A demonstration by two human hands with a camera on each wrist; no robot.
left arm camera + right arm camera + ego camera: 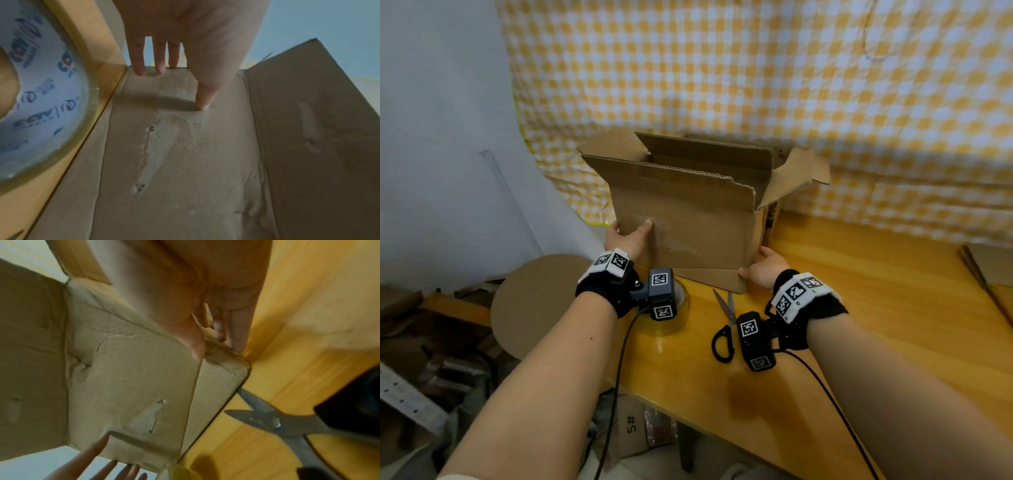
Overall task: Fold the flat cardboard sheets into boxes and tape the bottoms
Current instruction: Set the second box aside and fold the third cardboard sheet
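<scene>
A brown cardboard box (688, 233) stands upright on the wooden table (859, 325), its top flaps spread open. My left hand (628, 236) is at the box's left vertical edge, thumb flat on the front face and straight fingers along the left side. The left wrist view shows that hand (179, 87) pressing the torn front panel (185, 162). My right hand (763, 267) holds the lower right corner, thumb in front, fingers on the right side; the right wrist view shows this hand (217, 348) straddling that corner. A roll of clear tape (674, 308) lies under my left wrist.
Scissors (726, 318) lie on the table between my wrists, blades toward the box. A round cardboard disc (534, 301) sits off the table's left end. Flat cardboard sheets (986, 270) lie at the right edge. A yellow checked cloth (756, 85) hangs behind.
</scene>
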